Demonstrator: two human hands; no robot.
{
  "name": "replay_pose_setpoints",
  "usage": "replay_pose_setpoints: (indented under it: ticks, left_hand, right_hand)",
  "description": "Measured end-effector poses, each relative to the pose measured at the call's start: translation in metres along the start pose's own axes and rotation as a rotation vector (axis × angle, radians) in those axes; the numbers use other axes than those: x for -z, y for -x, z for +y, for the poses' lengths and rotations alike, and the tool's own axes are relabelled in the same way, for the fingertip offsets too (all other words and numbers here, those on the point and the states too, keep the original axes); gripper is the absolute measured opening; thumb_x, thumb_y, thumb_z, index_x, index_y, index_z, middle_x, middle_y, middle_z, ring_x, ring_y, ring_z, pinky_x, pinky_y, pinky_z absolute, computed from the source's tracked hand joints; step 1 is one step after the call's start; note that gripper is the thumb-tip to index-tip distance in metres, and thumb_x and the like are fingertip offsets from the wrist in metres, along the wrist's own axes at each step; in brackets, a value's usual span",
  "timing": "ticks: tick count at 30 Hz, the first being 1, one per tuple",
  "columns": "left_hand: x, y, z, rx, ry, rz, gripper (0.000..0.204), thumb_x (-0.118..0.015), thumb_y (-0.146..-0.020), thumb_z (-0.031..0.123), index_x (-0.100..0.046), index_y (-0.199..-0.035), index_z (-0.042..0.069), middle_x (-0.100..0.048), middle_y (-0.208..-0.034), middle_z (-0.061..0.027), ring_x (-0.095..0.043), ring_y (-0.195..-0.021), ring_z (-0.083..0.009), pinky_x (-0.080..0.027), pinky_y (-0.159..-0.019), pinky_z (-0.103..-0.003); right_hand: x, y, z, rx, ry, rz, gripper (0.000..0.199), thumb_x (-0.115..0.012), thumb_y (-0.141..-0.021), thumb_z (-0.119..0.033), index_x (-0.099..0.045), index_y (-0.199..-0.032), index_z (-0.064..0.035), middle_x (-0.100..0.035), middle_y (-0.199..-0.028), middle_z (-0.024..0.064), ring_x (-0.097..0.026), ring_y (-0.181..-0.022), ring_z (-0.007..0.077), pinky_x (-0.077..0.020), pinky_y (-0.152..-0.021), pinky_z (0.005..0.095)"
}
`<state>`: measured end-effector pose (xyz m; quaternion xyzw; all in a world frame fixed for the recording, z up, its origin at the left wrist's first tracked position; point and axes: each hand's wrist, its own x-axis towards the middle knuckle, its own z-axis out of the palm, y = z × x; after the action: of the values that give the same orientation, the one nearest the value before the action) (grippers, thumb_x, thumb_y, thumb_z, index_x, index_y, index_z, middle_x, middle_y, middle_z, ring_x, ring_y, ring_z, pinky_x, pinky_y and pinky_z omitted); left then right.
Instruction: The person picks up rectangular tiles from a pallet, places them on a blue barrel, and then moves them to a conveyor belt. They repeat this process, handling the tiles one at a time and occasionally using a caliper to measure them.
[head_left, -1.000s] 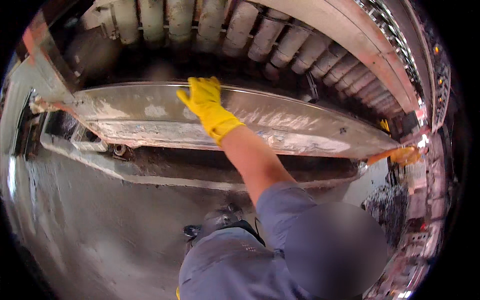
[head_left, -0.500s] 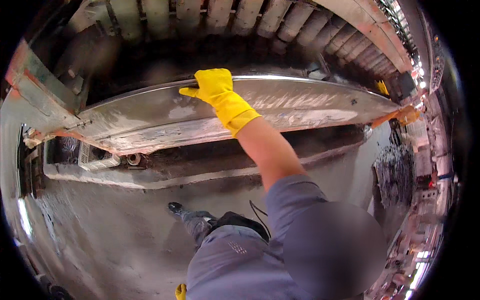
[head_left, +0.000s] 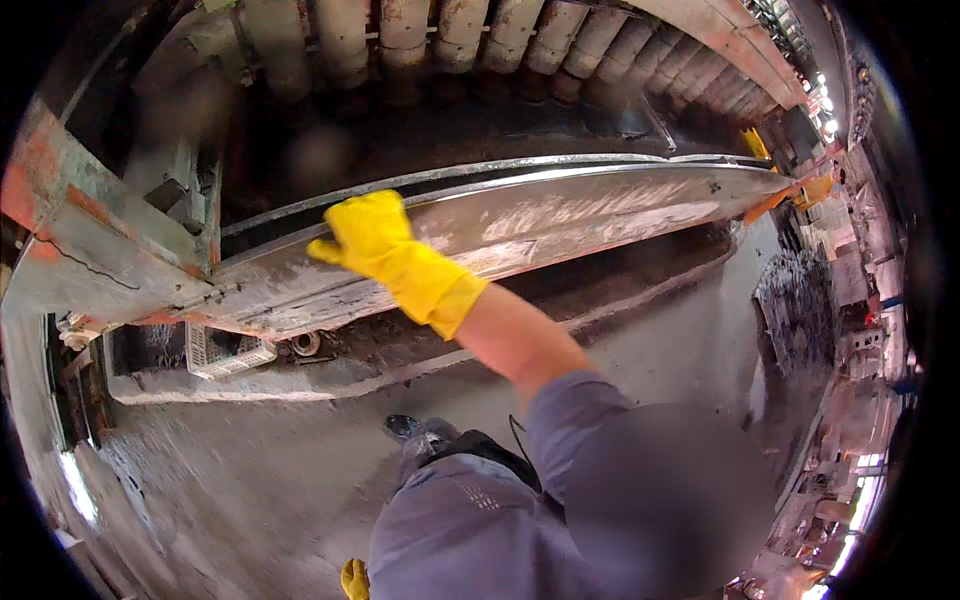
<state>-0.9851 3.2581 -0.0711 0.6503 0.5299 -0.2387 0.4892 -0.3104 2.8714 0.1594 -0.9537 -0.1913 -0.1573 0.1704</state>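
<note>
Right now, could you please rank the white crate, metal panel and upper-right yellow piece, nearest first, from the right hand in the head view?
1. Metal panel, at the right hand.
2. White crate, lower left.
3. Yellow piece, far upper right.

The grey, smeared floor [head_left: 270,470] is spreading from 9 round to 4 o'clock through 6. A pale curb [head_left: 330,387] is bordering a dark, sunken-looking strip [head_left: 640,262]. On that strip, a pale slotted crate [head_left: 235,364] and a ring-shaped part [head_left: 308,344] are lying towards 9 o'clock. A dark shoe [head_left: 402,427] is resting on the floor near 7; a dark, ragged pile [head_left: 797,310] is sitting at 3.
</note>
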Motion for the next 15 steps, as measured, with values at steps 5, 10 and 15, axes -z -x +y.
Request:
replay_pose_setpoints:
  ticks: [5,10,15]
  left_hand:
    - [0.026,-0.022,0.03,-0.019,-0.031,-0.025,0.043,-0.078,-0.098,0.028,-0.068,-0.125,-0.004,-0.075,-0.1,-0.012,-0.07,-0.082,-0.0216,-0.057,-0.073,-0.037]
    - [0.05,-0.046,0.041,-0.018,-0.06,-0.045,0.043,-0.078,-0.098,0.028,-0.068,-0.125,-0.003,-0.075,-0.099,-0.0118,-0.069,-0.081,-0.0214,-0.057,-0.072,-0.037]
    - [0.079,-0.077,0.044,-0.027,-0.093,-0.072,0.043,-0.078,-0.098,0.028,-0.068,-0.125,-0.003,-0.075,-0.098,-0.0116,-0.069,-0.08,-0.0212,-0.057,-0.071,-0.037]
  right_hand:
    - [-0.048,-0.042,-0.089,-0.022,-0.089,-0.136,0.045,-0.077,-0.081,-0.061,-0.081,-0.091,-0.0166,-0.079,-0.09,0.0105,-0.075,-0.09,0.0349,-0.0507,-0.078,0.051]
    - [-0.065,-0.059,-0.114,-0.04,-0.082,-0.189,0.049,-0.08,-0.078,-0.062,-0.082,-0.095,-0.0169,-0.079,-0.094,0.01,-0.075,-0.091,0.0344,-0.0507,-0.077,0.0502]
    - [-0.054,-0.058,-0.116,-0.084,-0.042,-0.253,0.054,-0.08,-0.077,-0.066,-0.082,-0.097,-0.0155,-0.08,-0.098,0.0113,-0.075,-0.094,0.0347,-0.0529,-0.08,0.0498]
